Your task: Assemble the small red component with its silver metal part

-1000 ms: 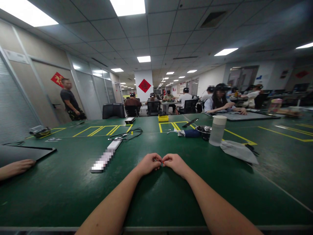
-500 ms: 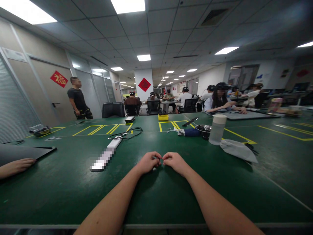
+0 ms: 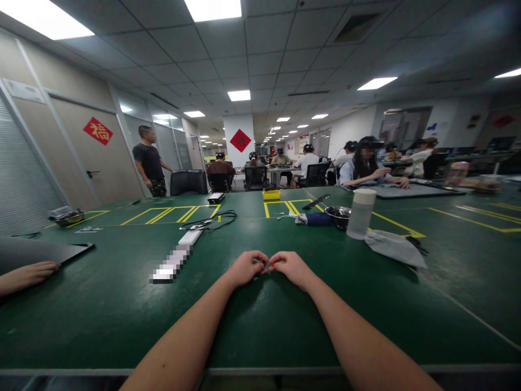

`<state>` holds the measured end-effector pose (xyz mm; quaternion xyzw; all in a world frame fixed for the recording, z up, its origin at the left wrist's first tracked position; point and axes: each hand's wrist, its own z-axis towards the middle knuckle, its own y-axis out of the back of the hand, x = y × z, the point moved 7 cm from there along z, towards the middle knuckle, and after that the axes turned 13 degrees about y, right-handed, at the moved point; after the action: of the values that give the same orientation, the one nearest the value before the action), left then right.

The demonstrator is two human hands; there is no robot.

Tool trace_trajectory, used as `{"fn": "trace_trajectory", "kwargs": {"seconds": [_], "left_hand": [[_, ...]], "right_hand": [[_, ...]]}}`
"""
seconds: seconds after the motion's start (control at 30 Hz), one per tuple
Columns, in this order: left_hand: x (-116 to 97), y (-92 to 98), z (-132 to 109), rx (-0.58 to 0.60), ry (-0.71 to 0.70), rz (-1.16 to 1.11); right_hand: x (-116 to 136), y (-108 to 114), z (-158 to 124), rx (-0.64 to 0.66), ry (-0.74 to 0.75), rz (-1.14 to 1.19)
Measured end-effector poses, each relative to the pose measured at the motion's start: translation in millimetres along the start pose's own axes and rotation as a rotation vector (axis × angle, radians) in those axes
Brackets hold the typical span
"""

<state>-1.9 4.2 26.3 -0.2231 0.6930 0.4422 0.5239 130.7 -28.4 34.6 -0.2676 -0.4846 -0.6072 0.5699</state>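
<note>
My left hand (image 3: 247, 268) and my right hand (image 3: 290, 267) meet above the green table (image 3: 268, 331), fingertips almost touching. Both are closed in a pinch. A tiny reddish-orange piece (image 3: 269, 265) shows between the fingertips, too small to name; it seems to lie at the right fingers. A small pale bit shows under the left fingers, and what that hand grips is mostly hidden. Left of my hands lies a blurred-out phone-like object (image 3: 171, 265) with a white power bank-like block (image 3: 191, 237) and a black cable (image 3: 220, 220) behind it.
To the right stand a frosted bottle (image 3: 361, 214), a metal bowl (image 3: 339, 217), a grey pouch (image 3: 394, 247) and a dark blue pouch (image 3: 319, 219). A yellow box (image 3: 271, 194) is farther back. Another person's hand (image 3: 30, 277) rests on a grey board at left.
A reddish-orange piece now shows between my fingertips. My hands have barely moved. The standing person at the back left has stepped to the right.
</note>
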Motion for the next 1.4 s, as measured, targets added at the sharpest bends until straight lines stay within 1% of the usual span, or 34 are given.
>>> {"fn": "trace_trajectory", "kwargs": {"seconds": [0.13,0.33,0.57,0.77,0.9,1.07,1.27,1.4], "left_hand": [[1,-0.6,1,-0.011,0.006,0.014],[-2,0.3,0,-0.023,0.002,-0.034],[-3,4.5,-1,-0.078,-0.003,0.131],[-3,-0.5,-1,-0.02,-0.008,0.043],[1,-2.4,2,0.016,0.014,-0.002],[4,-2.1,5,0.001,-0.004,0.003],[1,-2.7,4,0.009,-0.012,-0.063],[1,-2.4,4,0.015,-0.017,-0.035]], "right_hand": [[-1,0,1,0.005,0.023,0.004],[-4,-1,2,0.007,0.019,0.024],[-9,1,3,-0.014,0.004,-0.009],[-11,2,2,-0.013,0.002,-0.057],[-8,3,1,-0.028,-0.012,-0.021],[-6,3,2,-0.021,-0.013,-0.033],[-9,1,1,-0.01,-0.012,0.022],[-9,1,1,-0.01,-0.015,0.022]]}}
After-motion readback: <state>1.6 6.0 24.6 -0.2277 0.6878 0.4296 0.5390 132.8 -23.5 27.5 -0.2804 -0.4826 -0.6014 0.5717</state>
